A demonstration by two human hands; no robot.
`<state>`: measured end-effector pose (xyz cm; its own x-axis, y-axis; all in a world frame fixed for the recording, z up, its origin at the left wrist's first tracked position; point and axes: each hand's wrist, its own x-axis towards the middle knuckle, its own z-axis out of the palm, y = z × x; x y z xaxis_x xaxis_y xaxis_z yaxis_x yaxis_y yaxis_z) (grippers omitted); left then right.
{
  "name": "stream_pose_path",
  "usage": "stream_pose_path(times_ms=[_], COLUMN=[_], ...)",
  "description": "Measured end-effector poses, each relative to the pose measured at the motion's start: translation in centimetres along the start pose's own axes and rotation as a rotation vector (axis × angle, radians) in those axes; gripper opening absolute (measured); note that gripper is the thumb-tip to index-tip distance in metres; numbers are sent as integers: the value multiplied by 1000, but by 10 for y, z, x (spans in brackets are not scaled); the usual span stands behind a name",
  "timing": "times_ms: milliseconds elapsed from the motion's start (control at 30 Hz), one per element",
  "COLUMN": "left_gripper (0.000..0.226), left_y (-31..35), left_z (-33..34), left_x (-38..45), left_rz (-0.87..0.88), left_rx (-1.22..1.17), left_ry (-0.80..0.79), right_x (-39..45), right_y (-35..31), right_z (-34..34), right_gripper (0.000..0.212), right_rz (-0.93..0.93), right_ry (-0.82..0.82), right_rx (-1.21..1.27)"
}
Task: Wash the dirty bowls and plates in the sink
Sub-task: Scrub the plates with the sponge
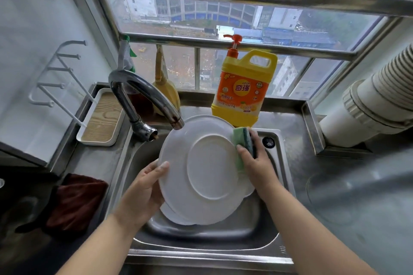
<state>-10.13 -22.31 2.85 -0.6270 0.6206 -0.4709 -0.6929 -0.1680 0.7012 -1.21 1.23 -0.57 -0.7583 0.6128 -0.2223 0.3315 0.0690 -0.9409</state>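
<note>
A large white plate (pixel 201 169) is held tilted over the steel sink (pixel 223 241), its underside with the foot ring facing me. My left hand (pixel 143 192) grips its left rim, thumb on the near face. My right hand (pixel 257 163) holds a green and yellow sponge (pixel 242 140) against the plate's upper right rim. Another white plate (pixel 172 214) shows at the lower left behind the held one, down in the basin. The tap spout (pixel 176 121) ends just above the plate's top edge; no water stream is visible.
A yellow dish soap bottle (pixel 243 89) with an orange pump stands behind the sink. A white tray with a wooden base (pixel 102 118) sits at the left, a dark red cloth (pixel 78 201) on the left counter. Steel counter (pixel 346 196) extends right; a white ribbed pipe (pixel 380 100) is far right.
</note>
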Motion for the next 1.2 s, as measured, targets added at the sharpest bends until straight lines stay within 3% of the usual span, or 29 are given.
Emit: stream_pose_path(times_ms=[67, 133, 267, 400, 467, 600, 767, 800, 933, 1000, 1133, 1200], left_gripper=[45, 36, 30, 31, 32, 34, 29, 30, 32, 34, 34, 34], left_y=[12, 18, 13, -4, -8, -8, -9, -9, -10, -11, -14, -15], left_z=[-1, 6, 22, 33, 33, 33, 35, 33, 28, 29, 27, 24], left_x=[4, 14, 32, 30, 28, 24, 24, 23, 21, 22, 26, 27], left_rz=[-82, -109, 34, 113, 144, 183, 202, 202, 219, 208, 176, 181], left_rx=[223, 344, 264, 166, 147, 218, 217, 205, 205, 219, 186, 170], left_ry=[-127, -129, -14, 1, 33, 53, 66, 75, 90, 96, 135, 147], right_x=[7, 11, 0, -33, -23, 3, -29, -21, 7, -6, -31, -21], right_y=[-12, -23, -44, -52, -50, -44, -49, -48, -35, -36, -44, -43], right_z=[-13, -17, 2, 51, 52, 35, 66, 62, 35, 45, 71, 64], right_gripper=[55, 55, 59, 61, 61, 59, 65, 63, 59, 60, 64, 62], right_rz=[-87, -161, -221, -448, -386, -64, -434, -400, 26, -28, -320, -306], right_ry=[-127, -225, -148, -100, -68, 25, -67, -66, 25, 14, -83, -68], right_rx=[-90, -211, -486, -799, -768, -609, -691, -668, -501, -525, -631, -660])
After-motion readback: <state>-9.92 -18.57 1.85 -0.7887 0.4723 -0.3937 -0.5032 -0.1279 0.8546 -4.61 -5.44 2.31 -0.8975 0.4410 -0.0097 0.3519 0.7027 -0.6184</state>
